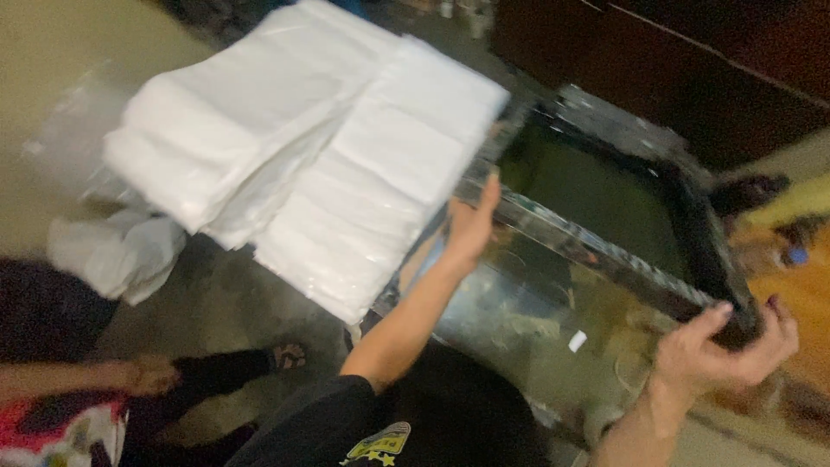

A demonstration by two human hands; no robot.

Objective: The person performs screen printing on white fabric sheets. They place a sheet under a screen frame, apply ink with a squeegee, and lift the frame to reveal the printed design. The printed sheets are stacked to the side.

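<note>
White folded sheets (303, 147) fill the upper left; left hand (471, 227), fingers flat, presses the black frame (692, 216), whose lower-right corner the right hand (722, 346) grips.

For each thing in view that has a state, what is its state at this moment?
Frame: tilted, held at two edges.
Left hand: fingers pressed on the frame's near-left edge.
Right hand: fingers closed on the frame's corner.
White sheets: stacked, overlapping, lying flat.
White cloth: crumpled on the floor.
</note>
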